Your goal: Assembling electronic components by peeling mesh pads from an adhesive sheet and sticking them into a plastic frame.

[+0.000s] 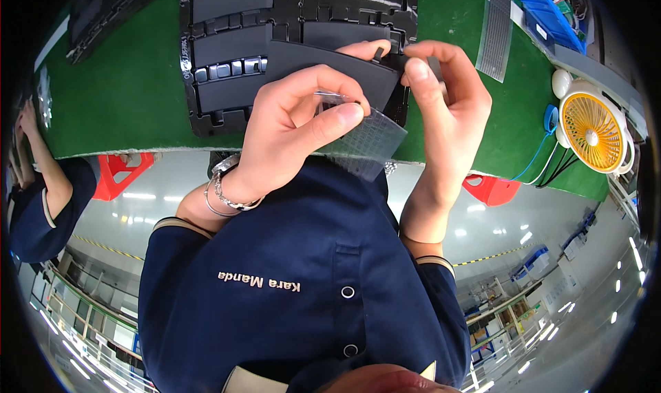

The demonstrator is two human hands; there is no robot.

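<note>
Currently, on the green surface (pixel 117 90), a black tray (pixel 206 124) is lying beneath a dark panel (pixel 327 66); the left hand (pixel 292 121) is pinching a clear sheet (pixel 375 135) by the panel; the right hand (pixel 449 107) is holding thumb and forefinger close together, any grip unclear.

"What does the person wear?"

"A shirt (pixel 275 324) of dark navy colour, with short sleeves (pixel 172 252) and cream stripes (pixel 183 225) near their edges."

"And on the front?"

"I see two round buttons (pixel 348 292), dark with a pale ring, and pale lettering (pixel 259 283) on the left chest. The collar (pixel 255 381) shows cream."

"Also jewellery?"

"Yes, silver bracelets (pixel 233 204) on the left wrist (pixel 249 183): one thin and plain, one with links."
</note>
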